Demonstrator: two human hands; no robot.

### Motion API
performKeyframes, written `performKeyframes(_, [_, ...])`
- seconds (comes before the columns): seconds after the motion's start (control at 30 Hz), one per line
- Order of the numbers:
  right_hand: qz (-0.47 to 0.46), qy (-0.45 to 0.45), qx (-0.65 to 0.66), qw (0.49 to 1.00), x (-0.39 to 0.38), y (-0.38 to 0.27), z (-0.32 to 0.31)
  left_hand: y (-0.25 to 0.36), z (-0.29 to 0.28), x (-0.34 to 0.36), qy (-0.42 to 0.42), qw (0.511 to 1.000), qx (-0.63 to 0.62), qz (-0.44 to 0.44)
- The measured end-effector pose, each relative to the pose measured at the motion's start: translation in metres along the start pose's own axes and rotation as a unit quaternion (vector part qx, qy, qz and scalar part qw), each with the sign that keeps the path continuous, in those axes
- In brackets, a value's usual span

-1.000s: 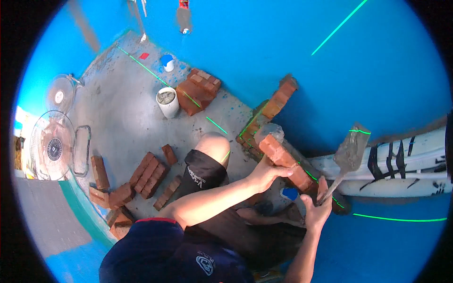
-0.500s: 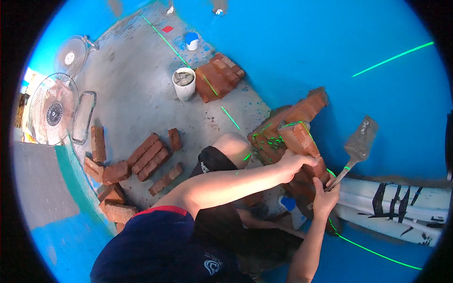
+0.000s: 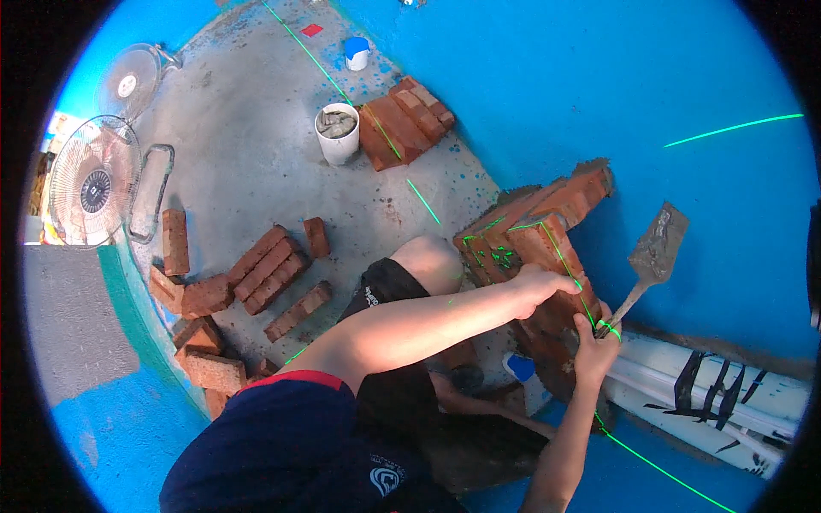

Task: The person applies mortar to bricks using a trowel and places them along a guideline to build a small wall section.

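Observation:
My left hand [image 3: 543, 291] is closed over the upper brick [image 3: 549, 248] of a low brick wall, its fingers across the top and side. A bright green laser line runs along this brick's top. At the brick's near end, my right hand [image 3: 597, 350] is wrapped round the handle of a trowel [image 3: 657, 248], with its fingertips close to the brick; whether they touch it I cannot tell. The trowel's grey, mortar-smeared blade points up and away beside the blue wall. Below, the brick wall [image 3: 487, 256] shows further courses, partly covered by my left forearm.
A white bucket of mortar [image 3: 339, 150] stands beside a brick stack [image 3: 406, 120]. Loose bricks [image 3: 269, 269] lie on the floor at left, near a standing fan [image 3: 96, 190]. Taped white lengths [image 3: 710, 385] lie at right along the blue wall [image 3: 547, 77]. A blue-and-white container [image 3: 519, 368] sits below my forearm.
The whole view has shifted slightly. The green line now falls along more of the brick's top, and the brick has shifted slightly under my hands. Both hands keep their hold.

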State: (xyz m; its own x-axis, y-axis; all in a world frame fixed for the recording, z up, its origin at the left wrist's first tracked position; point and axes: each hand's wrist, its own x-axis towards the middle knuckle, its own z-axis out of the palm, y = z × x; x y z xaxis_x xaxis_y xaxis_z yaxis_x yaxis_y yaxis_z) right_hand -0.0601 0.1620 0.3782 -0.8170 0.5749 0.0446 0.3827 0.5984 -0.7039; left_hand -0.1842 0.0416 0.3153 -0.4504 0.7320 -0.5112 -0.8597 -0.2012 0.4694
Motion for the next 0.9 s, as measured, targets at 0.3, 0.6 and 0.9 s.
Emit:
performKeyframes(0.3, [0.005, 0.016, -0.014, 1.0, 0.003, 0.0, 0.004, 0.0, -0.006, 0.006, -0.004, 0.988, 0.157, 0.007])
performKeyframes(0.6, [0.033, 0.016, 0.017, 0.999, 0.004, 0.003, 0.006, 0.003, -0.009, -0.023, 0.056, 0.978, 0.132, 0.15])
performKeyframes(0.9, [0.016, 0.03, 0.008, 0.999, 0.007, 0.007, 0.006, 0.011, -0.013, -0.022, 0.041, 0.978, 0.16, 0.125])
